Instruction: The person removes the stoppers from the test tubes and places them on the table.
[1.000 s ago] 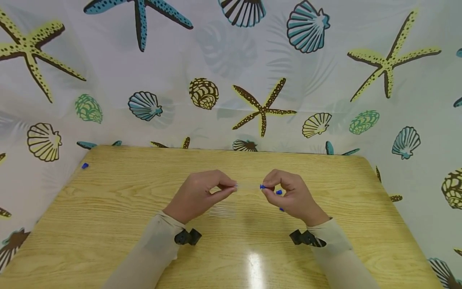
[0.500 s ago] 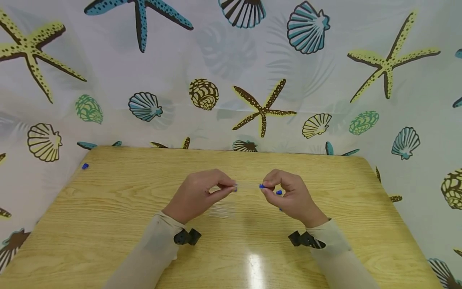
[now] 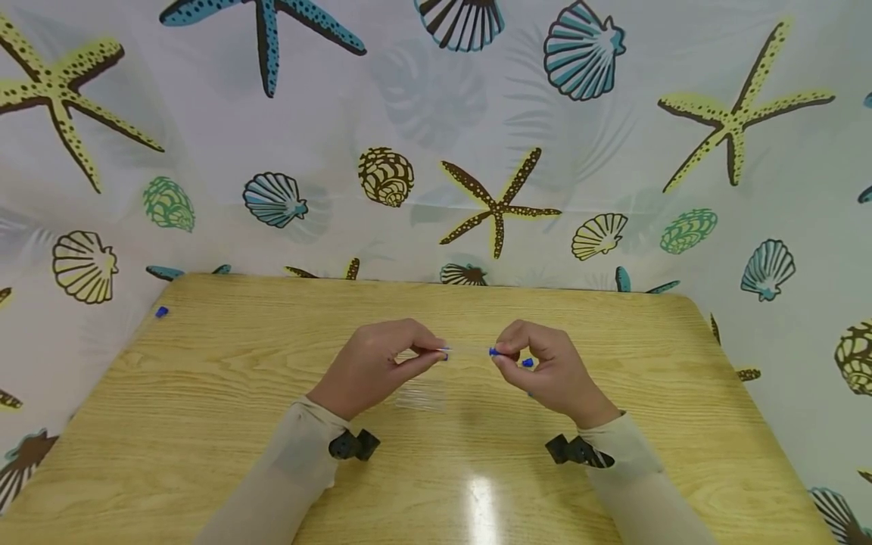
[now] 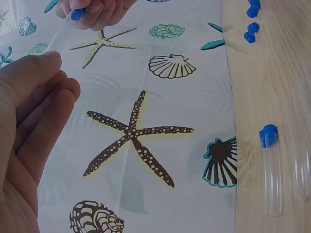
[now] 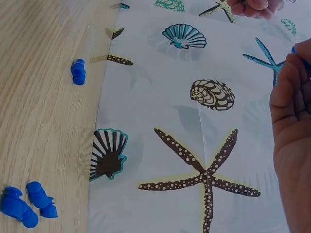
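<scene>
My left hand (image 3: 384, 363) pinches one end of a clear test tube (image 4: 62, 33) between thumb and fingertips. At the tube's other end, my right hand (image 3: 552, 371) pinches a blue stopper (image 3: 494, 352). Tube and stopper line up level above the table; how deep the stopper sits in the tube cannot be made out. In the left wrist view, the stopper (image 4: 77, 13) shows at the right hand's fingertips. The right wrist view shows mostly the side of the right hand (image 5: 294, 111), with its fingertips partly cut off.
Clear tubes (image 3: 420, 396) lie on the wooden table (image 3: 238, 439) under the left hand. A tube with a blue stopper (image 4: 268, 136) lies beyond them. Loose blue stoppers (image 5: 19, 206) sit near the right hand; another blue piece (image 3: 161, 311) lies at the far left edge. A patterned cloth (image 3: 327, 98) hangs behind.
Both hands keep their pinches and have barely moved. A blue spot below the left fingertips, out of sight a second ago, shows now.
</scene>
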`<state>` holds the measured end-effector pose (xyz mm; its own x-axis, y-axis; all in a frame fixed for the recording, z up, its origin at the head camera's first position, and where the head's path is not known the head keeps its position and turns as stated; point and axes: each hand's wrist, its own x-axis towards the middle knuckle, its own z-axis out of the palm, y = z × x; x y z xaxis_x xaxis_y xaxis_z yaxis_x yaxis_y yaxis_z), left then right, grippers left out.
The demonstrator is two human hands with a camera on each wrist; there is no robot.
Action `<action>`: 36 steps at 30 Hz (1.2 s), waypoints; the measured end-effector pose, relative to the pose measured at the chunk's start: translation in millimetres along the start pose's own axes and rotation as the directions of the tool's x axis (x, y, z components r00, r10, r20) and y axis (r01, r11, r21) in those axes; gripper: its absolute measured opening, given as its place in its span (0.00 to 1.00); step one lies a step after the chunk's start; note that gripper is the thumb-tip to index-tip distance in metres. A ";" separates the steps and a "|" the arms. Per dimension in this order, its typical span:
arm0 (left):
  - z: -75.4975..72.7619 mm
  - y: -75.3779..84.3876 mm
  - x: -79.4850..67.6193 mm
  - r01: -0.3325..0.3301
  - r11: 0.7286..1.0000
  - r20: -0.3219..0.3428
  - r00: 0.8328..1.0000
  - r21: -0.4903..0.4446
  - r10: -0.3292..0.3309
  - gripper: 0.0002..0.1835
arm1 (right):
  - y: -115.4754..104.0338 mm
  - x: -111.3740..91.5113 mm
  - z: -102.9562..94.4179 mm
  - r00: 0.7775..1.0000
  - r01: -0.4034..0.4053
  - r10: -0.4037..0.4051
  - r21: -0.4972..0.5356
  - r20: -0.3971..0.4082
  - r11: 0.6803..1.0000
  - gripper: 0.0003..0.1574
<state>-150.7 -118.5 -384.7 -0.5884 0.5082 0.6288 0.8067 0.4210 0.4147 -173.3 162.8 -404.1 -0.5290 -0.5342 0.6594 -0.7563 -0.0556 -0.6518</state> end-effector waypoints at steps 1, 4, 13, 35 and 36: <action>0.1 0.0 0.0 0.003 1.000 0.001 1.000 -0.001 -0.003 0.08 | -0.5 -0.3 -0.9 1.000 -0.012 0.012 0.017 0.006 1.000 0.12; 0.3 0.7 0.2 0.012 1.000 0.004 1.000 -0.019 -0.012 0.08 | -1.9 -1.5 -4.0 0.998 -0.050 0.048 0.075 0.027 0.996 0.13; 0.3 0.8 -0.6 0.013 1.000 -0.008 1.000 0.004 -0.013 0.08 | 1.0 0.3 0.7 1.000 0.012 -0.013 -0.069 -0.007 0.998 0.16; 2.8 -3.0 -3.0 0.031 0.999 -0.017 0.999 -0.032 -0.031 0.09 | -3.3 -1.1 0.7 0.999 -0.008 0.012 -0.095 0.039 0.995 0.16; 3.7 -3.2 -3.1 0.032 0.999 -0.014 0.999 -0.035 -0.032 0.08 | -2.8 -1.7 0.1 0.999 0.000 0.005 -0.109 0.040 0.994 0.13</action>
<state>-151.7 -118.6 -390.4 -0.6134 0.4835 0.6244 0.7890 0.4102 0.4574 -170.3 163.8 -403.5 -0.5168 -0.5673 0.6411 -0.7936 0.0365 -0.6074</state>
